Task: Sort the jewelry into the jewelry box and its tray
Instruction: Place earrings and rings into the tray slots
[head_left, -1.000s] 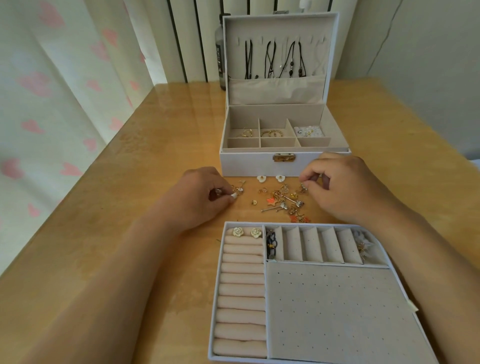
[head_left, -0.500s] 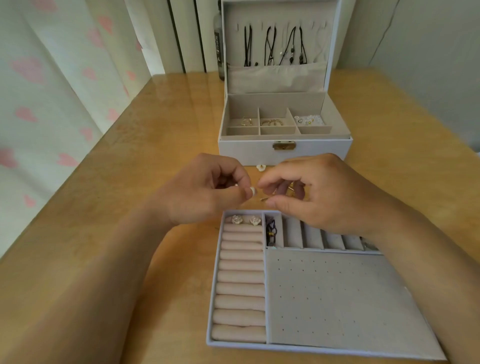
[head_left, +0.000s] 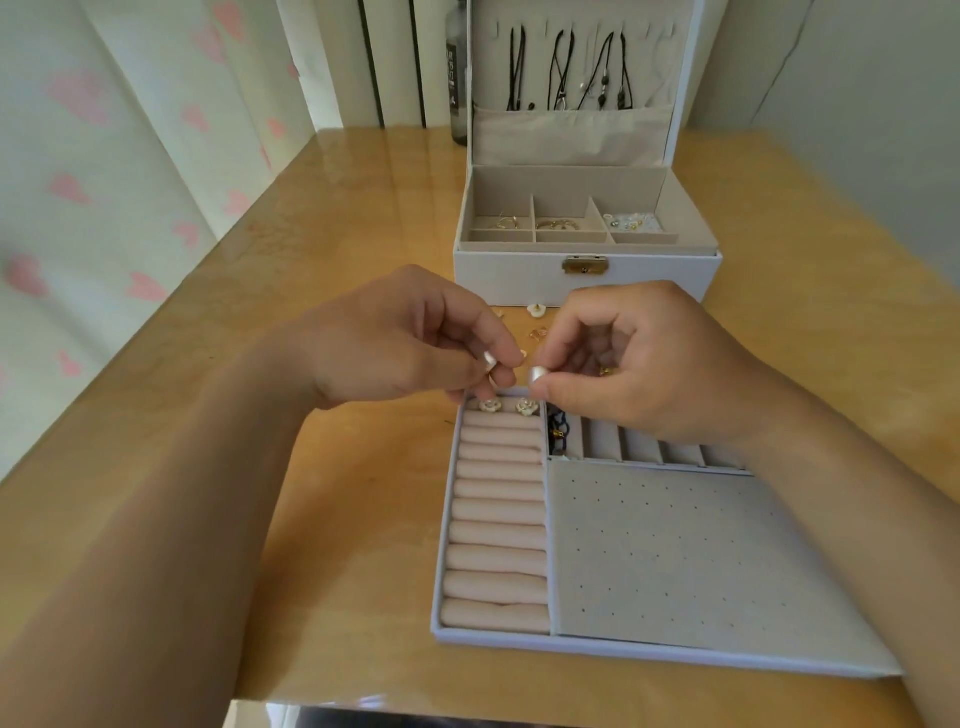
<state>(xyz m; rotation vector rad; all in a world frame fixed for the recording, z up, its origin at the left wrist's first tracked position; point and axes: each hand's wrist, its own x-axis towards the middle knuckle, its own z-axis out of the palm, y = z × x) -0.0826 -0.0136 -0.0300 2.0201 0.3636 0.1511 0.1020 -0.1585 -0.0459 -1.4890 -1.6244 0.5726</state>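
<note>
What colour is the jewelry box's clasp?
Brassy gold clasp on the white jewelry box, head view.

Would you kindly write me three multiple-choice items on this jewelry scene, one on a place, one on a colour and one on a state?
1. Where do the two flower earrings lie in the tray?
A. on the dotted panel
B. at the far end of the ring rolls
C. in a slot on the right

2. What colour is the latch on the box?
A. gold
B. black
C. red

3. How is the lid of the box?
A. shut
B. taken off and lying flat
C. open, standing upright

Key: 1 B, they rest on the farthest roll of the tray's left column; 2 A, the latch shines gold on the white front; 3 C, the lid stands up with black cords hanging inside it.
</note>
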